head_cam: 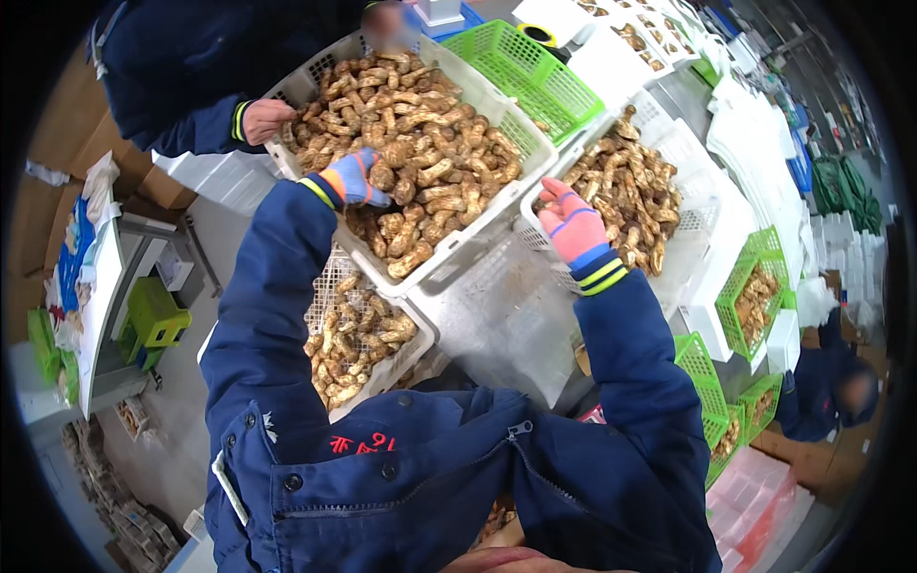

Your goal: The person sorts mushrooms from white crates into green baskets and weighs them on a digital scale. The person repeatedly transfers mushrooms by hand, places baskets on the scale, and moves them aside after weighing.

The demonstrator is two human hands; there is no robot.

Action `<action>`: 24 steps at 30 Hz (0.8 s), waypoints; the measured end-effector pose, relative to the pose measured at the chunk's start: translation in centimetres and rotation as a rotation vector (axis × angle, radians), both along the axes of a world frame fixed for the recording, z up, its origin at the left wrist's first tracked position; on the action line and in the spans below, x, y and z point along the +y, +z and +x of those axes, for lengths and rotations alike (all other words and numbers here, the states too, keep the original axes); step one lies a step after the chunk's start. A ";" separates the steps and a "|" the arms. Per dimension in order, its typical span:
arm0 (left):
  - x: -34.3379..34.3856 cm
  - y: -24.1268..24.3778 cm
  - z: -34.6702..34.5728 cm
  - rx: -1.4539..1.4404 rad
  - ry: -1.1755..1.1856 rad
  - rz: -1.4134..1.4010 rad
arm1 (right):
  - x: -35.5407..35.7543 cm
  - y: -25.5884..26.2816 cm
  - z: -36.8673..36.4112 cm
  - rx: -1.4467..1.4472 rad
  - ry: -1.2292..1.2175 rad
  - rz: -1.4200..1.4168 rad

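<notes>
My left hand [352, 179], in a blue and orange knit glove, reaches into a large white plastic crate [469, 235] heaped with matsutake-like mushrooms [430, 154]. Its fingers lie around a mushroom cap [382, 176]; whether they grip it is unclear. My right hand [575, 222], in a pink and blue glove, is at the near-left rim of a white basket [531, 228]. Its fingers are apart, and no mushroom shows in them. A pile of mushrooms [630, 193] fills that basket beside the hand.
Another person's hand [266, 120] rests at the large crate's left edge. Below it stands a white crate [423, 336] of smaller mushrooms. A green basket [530, 75] sits behind. The metal tabletop [501, 308] shows between the crates. Green baskets [752, 301] of mushrooms stand right; another person [824, 394] is beyond.
</notes>
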State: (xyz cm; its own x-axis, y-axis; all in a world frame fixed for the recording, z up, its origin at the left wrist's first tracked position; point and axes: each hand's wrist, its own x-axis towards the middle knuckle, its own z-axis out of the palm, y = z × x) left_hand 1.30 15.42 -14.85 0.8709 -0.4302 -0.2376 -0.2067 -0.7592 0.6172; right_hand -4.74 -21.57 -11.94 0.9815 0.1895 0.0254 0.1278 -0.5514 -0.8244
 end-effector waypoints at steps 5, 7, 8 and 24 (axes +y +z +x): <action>0.1 0.3 -0.4 0.127 0.072 -0.023 | 7.9 1.0 3.7 -0.219 0.287 -0.411; -0.2 0.8 -0.4 0.129 0.081 -0.086 | 9.5 -0.6 4.9 -0.106 0.304 -0.549; -0.2 1.0 -0.3 0.174 0.107 -0.127 | 10.0 -1.5 5.5 -0.083 0.293 -0.605; -0.2 1.7 -1.0 0.252 0.007 -0.226 | 13.3 -2.6 9.7 0.120 0.401 -0.642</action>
